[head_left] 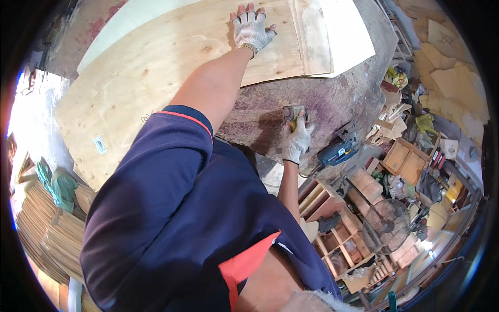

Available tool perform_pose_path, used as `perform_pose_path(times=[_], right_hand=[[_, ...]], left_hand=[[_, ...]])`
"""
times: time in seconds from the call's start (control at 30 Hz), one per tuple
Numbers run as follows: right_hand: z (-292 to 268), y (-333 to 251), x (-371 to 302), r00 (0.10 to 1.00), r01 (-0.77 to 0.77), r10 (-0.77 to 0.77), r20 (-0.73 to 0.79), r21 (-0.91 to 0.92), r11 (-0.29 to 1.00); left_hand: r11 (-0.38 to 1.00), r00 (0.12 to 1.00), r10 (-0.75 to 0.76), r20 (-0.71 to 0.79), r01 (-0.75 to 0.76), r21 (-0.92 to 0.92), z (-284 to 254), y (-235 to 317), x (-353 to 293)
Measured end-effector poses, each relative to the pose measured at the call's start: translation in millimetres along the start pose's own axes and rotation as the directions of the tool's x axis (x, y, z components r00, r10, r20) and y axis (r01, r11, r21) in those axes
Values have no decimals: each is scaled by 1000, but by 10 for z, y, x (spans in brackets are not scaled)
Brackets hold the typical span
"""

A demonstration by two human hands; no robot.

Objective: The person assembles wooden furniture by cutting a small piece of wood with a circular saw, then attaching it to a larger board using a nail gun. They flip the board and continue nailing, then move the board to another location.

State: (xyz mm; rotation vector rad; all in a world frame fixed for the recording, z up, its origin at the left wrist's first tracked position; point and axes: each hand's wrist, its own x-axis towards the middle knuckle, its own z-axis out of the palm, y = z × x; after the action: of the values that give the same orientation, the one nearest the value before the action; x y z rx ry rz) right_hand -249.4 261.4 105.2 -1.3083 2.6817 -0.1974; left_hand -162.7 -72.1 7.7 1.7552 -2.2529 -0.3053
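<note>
We see a worn grey, purple-stained tbl (332, 99) w/ pale knotty plywood sheets (156, 65), a flat white sheet (351, 39) partly underneath, & a blue-black power tool (338, 151).

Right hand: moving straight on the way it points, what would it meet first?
Beyond the small tool in its grip, the right hand would probably meet the near edge of the plywood first, though height and depth are hard to judge from this single view.

Head-worn fisheye view, looking steeply down, torso (208, 192) close below, plywood sheet (171, 57) and table (332, 99) farther off
</note>
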Motion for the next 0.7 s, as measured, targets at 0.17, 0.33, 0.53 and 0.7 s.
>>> perform_pose_path(times=[0.17, 0.33, 0.53, 0.7], right_hand=[[398, -17, -294, 774, -527, 521, 361, 822, 213], [615, 150, -592, 980, 31, 23, -197, 267, 963], [715, 256, -686, 974, 173, -166, -156, 33, 984], [796, 362, -723, 909, 294, -299, -290, -63, 954]], left_hand=[[904, 988, 134, 74, -91, -418, -364, -270, -87], [773, 998, -8, -66, -36, -634, -1029, -1005, -1422], [696, 847, -416, 330, 530, -484, -1911, -1730, -3551], [534, 780, -620, 91, 503, -679, -2142, -2036, -4694]])
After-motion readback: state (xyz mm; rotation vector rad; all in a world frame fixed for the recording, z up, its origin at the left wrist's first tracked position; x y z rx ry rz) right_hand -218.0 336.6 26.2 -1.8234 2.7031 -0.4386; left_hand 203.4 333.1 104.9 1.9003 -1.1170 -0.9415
